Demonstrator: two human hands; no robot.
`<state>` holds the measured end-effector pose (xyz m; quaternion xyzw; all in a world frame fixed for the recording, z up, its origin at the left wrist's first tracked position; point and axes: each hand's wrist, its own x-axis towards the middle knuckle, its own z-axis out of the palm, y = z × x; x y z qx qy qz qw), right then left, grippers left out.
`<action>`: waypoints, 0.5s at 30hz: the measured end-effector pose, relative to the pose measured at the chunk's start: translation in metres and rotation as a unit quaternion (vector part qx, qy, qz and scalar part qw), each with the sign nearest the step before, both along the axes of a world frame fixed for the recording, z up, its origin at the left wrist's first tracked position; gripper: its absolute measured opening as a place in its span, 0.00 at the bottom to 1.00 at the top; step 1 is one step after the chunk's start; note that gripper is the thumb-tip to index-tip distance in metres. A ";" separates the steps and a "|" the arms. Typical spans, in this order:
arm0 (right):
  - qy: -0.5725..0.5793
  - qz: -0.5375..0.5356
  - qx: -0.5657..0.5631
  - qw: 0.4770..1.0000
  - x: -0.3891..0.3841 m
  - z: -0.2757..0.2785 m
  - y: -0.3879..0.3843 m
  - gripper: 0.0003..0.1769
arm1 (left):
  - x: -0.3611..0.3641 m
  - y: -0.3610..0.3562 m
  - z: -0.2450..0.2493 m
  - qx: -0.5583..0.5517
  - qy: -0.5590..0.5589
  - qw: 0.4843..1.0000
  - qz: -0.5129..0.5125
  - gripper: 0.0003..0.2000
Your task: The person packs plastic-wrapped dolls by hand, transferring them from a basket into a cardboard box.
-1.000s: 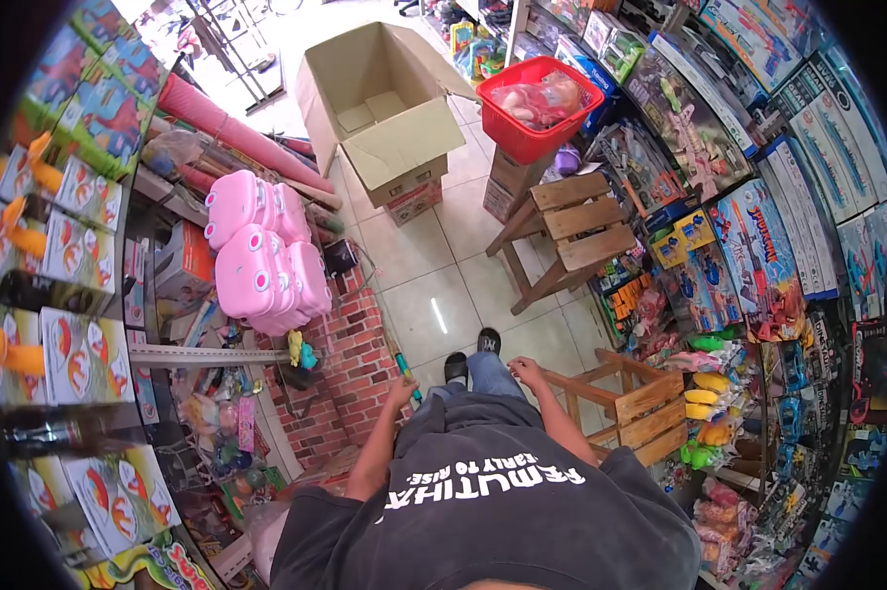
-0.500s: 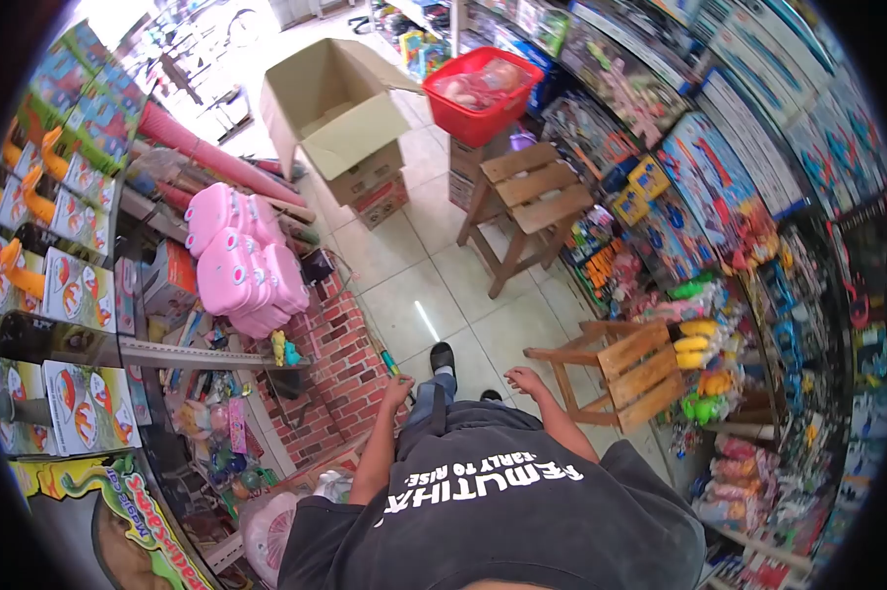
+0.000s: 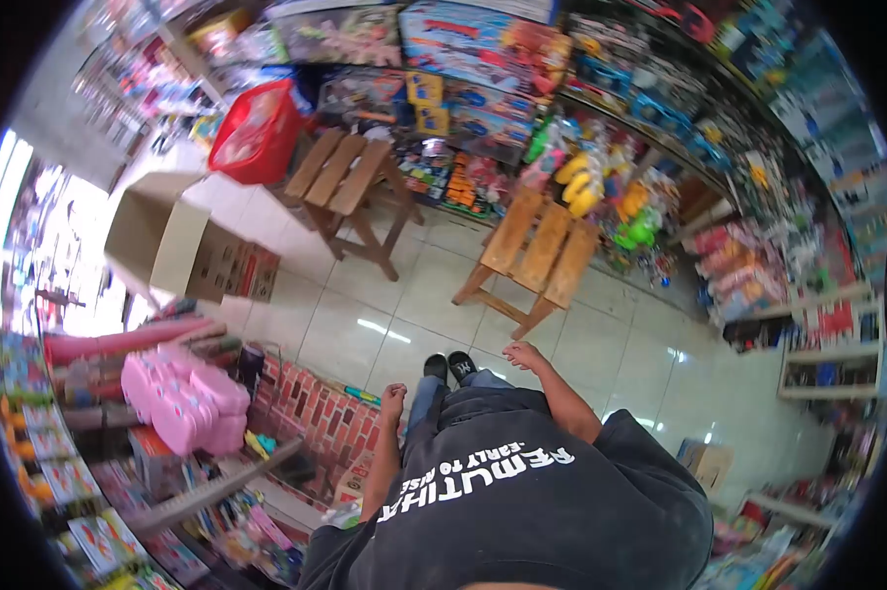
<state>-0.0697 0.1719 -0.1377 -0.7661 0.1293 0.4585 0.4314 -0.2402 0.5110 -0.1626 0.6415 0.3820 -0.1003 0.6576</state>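
My left hand (image 3: 392, 403) hangs beside my left thigh with its fingers curled in, and nothing shows in it. Below it lies a brick-patterned sheet (image 3: 311, 408), with a green tube-like thing (image 3: 362, 394) at its edge. On the other side, my right hand (image 3: 525, 356) is held out from my body, its fingers loosely bent and apart, holding nothing. Nearest to that hand is a slatted wooden stool (image 3: 540, 251), which it does not touch. My two dark shoes (image 3: 449, 368) stand on the tiled floor (image 3: 365, 339).
Ahead stand a second wooden stool (image 3: 343, 175), a red basket (image 3: 257, 133) with wrapped goods and an open cardboard box (image 3: 173, 236). Pink cases (image 3: 183, 398) are stacked at the left. Shelves of toys line the far side, with yellow banana-like toys (image 3: 583, 182) hanging.
My view and body have turned to the right, so the box, basket and stools have shifted left in view. My feet now stand side by side. Both hands stay empty.
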 end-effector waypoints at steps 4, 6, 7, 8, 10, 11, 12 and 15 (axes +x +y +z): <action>-0.022 -0.130 0.006 0.991 -0.035 0.009 -0.020 0.15 | 0.022 0.011 -0.019 0.038 0.059 0.972 -0.225 0.11; -0.012 -0.194 0.004 0.981 -0.073 0.008 -0.026 0.15 | 0.034 0.012 -0.014 0.009 0.087 0.955 -0.284 0.12; -0.021 -0.208 0.002 0.978 -0.082 0.008 -0.030 0.14 | 0.049 0.010 -0.014 0.026 0.092 0.937 -0.335 0.12; -0.029 -0.221 0.001 0.975 -0.094 0.007 -0.035 0.14 | 0.061 0.008 -0.014 0.045 0.097 0.917 -0.384 0.13; -0.042 -0.284 0.008 0.958 -0.120 0.004 -0.039 0.13 | 0.085 0.005 -0.017 0.039 0.081 0.906 -0.414 0.12; -0.034 -0.315 0.006 0.949 -0.132 0.000 -0.042 0.13 | 0.099 -0.001 -0.015 0.031 0.106 0.904 -0.413 0.11; -0.026 -0.342 0.003 0.939 -0.144 -0.003 -0.045 0.13 | 0.111 -0.011 -0.014 0.022 0.132 0.903 -0.409 0.11; -0.015 -0.432 0.030 0.901 -0.176 -0.006 -0.051 0.13 | 0.146 -0.037 -0.021 0.068 0.095 0.852 -0.510 0.12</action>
